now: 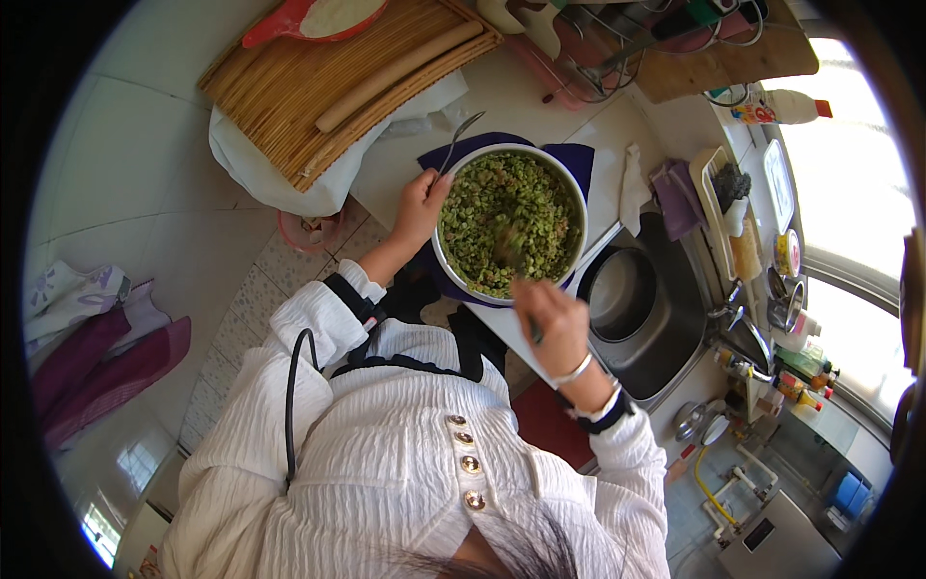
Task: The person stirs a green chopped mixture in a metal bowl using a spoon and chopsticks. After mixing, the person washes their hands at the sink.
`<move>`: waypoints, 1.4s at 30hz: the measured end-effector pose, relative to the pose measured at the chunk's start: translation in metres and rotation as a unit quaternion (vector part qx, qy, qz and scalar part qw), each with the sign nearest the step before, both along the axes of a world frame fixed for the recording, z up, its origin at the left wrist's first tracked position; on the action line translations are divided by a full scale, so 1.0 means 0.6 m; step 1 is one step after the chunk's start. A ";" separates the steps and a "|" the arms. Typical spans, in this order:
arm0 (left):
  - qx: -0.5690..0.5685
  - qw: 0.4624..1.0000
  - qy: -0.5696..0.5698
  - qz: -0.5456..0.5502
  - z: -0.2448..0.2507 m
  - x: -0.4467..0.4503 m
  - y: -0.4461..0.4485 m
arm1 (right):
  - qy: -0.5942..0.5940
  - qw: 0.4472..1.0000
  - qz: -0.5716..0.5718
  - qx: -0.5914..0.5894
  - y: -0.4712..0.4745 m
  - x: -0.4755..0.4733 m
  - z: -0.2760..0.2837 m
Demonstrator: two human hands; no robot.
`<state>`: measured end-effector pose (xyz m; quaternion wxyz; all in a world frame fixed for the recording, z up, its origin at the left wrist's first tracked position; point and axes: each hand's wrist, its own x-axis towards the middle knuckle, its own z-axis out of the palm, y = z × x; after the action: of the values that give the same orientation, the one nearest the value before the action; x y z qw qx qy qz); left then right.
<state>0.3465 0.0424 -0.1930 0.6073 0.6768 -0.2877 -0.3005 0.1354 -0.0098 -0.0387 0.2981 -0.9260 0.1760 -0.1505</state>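
A round, light-rimmed pot (437, 255) holds a chopped green filling (499, 195) flecked with pinkish bits. Under it a dark purple cloth (577, 161) is spread on the counter. My left hand (418, 210) is at the pot's left rim and grips a metal spoon (461, 132), whose head points up and away, outside the pot. Above the near rim, my right hand (553, 322) is closed on the handle of a stirring utensil (510, 250). Its lower end is in the filling, too blurred to name exactly.
Beyond the pot at left, a wooden rolling pin (398, 76) lies on a slatted bamboo mat (318, 87), with a red scoop of white powder (336, 16) behind. At right, a steel sink (669, 318) contains a dark-rimmed pan (618, 293). A pink bin (312, 230) stands low at left.
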 end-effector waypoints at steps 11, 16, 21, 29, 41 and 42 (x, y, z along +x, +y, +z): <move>-0.008 1.000 0.003 -0.011 -0.001 0.004 0.002 | -0.046 0.998 -0.039 -0.010 -0.005 -0.004 -0.004; -0.036 0.999 -0.020 -0.018 -0.006 0.011 -0.003 | -0.078 0.996 0.007 0.050 -0.017 0.041 0.016; -0.016 0.997 -0.012 -0.075 -0.009 0.035 -0.021 | -0.079 0.995 -0.063 0.013 -0.044 -0.003 0.069; -0.005 0.992 -0.032 -0.123 -0.005 0.054 -0.048 | -0.024 0.991 -0.079 0.110 -0.029 -0.004 -0.025; 0.017 0.992 -0.022 -0.121 -0.001 0.052 -0.046 | -0.052 0.981 -0.124 0.138 -0.015 -0.033 -0.032; 0.010 0.992 -0.028 -0.120 0.000 0.052 -0.046 | -0.095 0.973 -0.129 0.166 -0.025 -0.011 -0.035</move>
<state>0.3779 0.0147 -0.1931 0.5515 0.6517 -0.3809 -0.3551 0.1287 -0.0250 -0.0595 0.4409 -0.8148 0.2871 -0.2436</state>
